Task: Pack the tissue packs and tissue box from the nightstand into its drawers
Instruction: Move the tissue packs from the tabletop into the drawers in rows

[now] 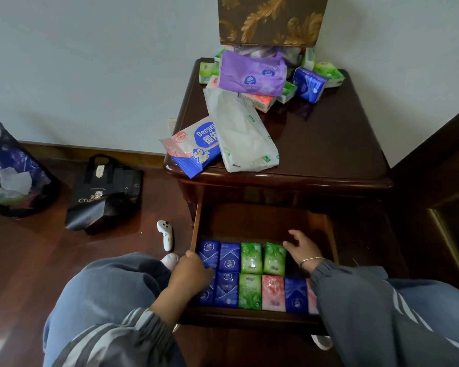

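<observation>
Dim soft daylight, wide-angle edge distortion

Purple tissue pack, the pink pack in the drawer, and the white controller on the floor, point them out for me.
purple tissue pack (252, 72), head view, middle of its top face
pink pack (273, 292), head view, centre of its wrapper
white controller (165, 234), head view, middle of its body

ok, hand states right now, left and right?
Left hand: resting on the blue tissue packs in the drawer, grip unclear.
Right hand: open, holding nothing.

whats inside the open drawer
Two rows of small tissue packs, blue, green and pink, fill the drawer front. Both hands and sleeves cover some packs; the back looks bare.
</observation>
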The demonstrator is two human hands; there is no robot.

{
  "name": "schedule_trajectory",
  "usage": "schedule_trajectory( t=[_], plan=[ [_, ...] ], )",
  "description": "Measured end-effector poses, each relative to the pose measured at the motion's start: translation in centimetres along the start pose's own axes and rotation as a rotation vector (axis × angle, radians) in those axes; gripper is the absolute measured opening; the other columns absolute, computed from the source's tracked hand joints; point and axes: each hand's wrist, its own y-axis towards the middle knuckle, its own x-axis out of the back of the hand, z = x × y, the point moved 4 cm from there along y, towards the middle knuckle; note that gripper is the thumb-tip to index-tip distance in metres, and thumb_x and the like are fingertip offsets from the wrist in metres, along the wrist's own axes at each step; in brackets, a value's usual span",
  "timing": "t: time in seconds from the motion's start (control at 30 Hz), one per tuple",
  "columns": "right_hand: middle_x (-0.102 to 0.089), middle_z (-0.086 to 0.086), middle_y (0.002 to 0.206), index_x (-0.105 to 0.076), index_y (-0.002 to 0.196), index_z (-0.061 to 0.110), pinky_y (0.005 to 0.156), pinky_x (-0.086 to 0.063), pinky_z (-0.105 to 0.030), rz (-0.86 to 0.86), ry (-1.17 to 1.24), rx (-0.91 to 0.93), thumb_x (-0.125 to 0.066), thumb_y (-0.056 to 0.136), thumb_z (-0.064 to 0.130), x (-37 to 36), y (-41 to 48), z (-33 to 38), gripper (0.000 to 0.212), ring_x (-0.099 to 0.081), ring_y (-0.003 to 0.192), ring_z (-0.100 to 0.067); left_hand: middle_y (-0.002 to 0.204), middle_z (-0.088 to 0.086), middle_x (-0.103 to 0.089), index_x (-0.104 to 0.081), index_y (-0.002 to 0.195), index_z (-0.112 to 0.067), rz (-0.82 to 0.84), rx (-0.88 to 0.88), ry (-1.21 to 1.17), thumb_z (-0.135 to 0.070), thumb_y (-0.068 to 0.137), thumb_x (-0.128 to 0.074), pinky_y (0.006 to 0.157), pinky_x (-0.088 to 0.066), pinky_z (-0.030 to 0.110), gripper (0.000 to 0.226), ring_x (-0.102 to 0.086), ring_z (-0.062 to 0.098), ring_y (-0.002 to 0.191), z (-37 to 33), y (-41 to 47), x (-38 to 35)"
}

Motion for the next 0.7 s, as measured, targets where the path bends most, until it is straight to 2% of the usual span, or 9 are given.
schedule_trajectory(
  t=[0.13, 0.2, 0.27, 0.37, 0.43, 0.5, 0.57, 0.7],
  plan=[
    [-0.049, -0.012, 0.139, -0.044, 0.137, 0.013, 0.094, -0.036, -0.02, 0.183, 0.001, 0.033, -0.056, 0.092, 0.017, -2.7, -1.3, 0.0, 0.048, -0.048, 0.125, -0.025, 0.127, 0.015, -0.053, -0.041, 0.125, -0.004, -0.003, 0.005, 0.0, -0.027, 0.09, -0.056, 0.093, -0.05, 0.037, 0.045, -0.057, 0.028, 0.112, -0.1, 0.0, -0.1],
    [-0.048, -0.01, 0.139, -0.041, 0.139, 0.016, 0.082, -0.035, -0.015, 0.199, -0.008, 0.056, -0.053, 0.093, 0.015, -3.6, -1.7, 0.4, 0.047, -0.05, 0.123, -0.024, 0.128, 0.014, -0.053, -0.04, 0.127, -0.004, 0.002, 0.009, 0.003, -0.027, 0.091, -0.056, 0.093, -0.05, 0.037, 0.046, -0.056, 0.027, 0.113, 0.0, 0.1, -0.2],
    [-0.049, -0.01, 0.138, -0.036, 0.142, 0.019, 0.078, -0.036, -0.015, 0.206, -0.014, 0.046, -0.051, 0.094, 0.016, -3.9, -1.9, 0.7, 0.05, -0.053, 0.118, -0.024, 0.127, 0.014, -0.054, -0.039, 0.128, -0.004, 0.015, 0.013, -0.011, -0.027, 0.091, -0.056, 0.092, -0.05, 0.036, 0.047, -0.058, 0.026, 0.111, 0.2, 0.3, -0.3],
    [-0.044, -0.01, 0.143, -0.022, 0.148, 0.021, 0.089, -0.044, -0.024, 0.286, -0.039, 0.042, -0.052, 0.095, 0.021, -3.7, -2.0, 0.8, 0.061, -0.053, 0.119, -0.025, 0.126, 0.014, -0.054, -0.038, 0.129, -0.003, 0.023, 0.011, -0.023, -0.026, 0.092, -0.056, 0.092, -0.051, 0.036, 0.048, -0.058, 0.026, 0.11, 0.3, 0.7, -0.5],
    [-0.031, -0.011, 0.151, -0.009, 0.15, 0.022, 0.102, -0.038, -0.029, 0.337, -0.032, 0.039, -0.05, 0.095, 0.027, -3.3, -2.2, 0.8, 0.069, -0.043, 0.131, -0.027, 0.126, 0.014, -0.054, -0.038, 0.129, -0.003, 0.02, 0.011, -0.026, -0.027, 0.091, -0.056, 0.091, -0.051, 0.036, 0.048, -0.059, 0.026, 0.109, 0.3, 0.8, -0.6],
    [-0.021, -0.01, 0.155, -0.002, 0.151, 0.023, 0.107, -0.031, -0.03, 0.33, -0.048, 0.03, -0.047, 0.096, 0.034, -2.5, -2.4, 0.8, 0.072, -0.033, 0.138, -0.027, 0.126, 0.015, -0.054, -0.039, 0.126, -0.002, 0.004, 0.005, -0.016, -0.027, 0.091, -0.056, 0.089, -0.051, 0.034, 0.047, -0.058, 0.027, 0.11, 0.2, 0.9, -0.7],
    [-0.025, -0.01, 0.154, -0.007, 0.151, 0.021, 0.108, -0.031, -0.032, 0.289, -0.089, 0.024, -0.045, 0.097, 0.035, -1.3, -2.8, 1.2, 0.068, -0.034, 0.138, -0.027, 0.125, 0.016, -0.055, -0.039, 0.124, -0.002, -0.013, 0.004, -0.016, -0.026, 0.091, -0.055, 0.086, -0.049, 0.034, 0.044, -0.058, 0.028, 0.109, 0.3, 0.7, -0.7],
    [-0.048, -0.007, 0.141, -0.039, 0.14, 0.015, 0.102, -0.037, -0.026, 0.328, -0.327, 0.15, -0.048, 0.096, 0.034, 2.8, -5.5, 3.2, 0.049, -0.047, 0.128, -0.021, 0.121, 0.017, -0.057, -0.045, 0.12, -0.002, -0.055, -0.012, -0.046, -0.025, 0.089, -0.055, 0.085, -0.046, 0.035, 0.039, -0.057, 0.031, 0.109, 0.6, -0.4, -0.5]
  ],
)
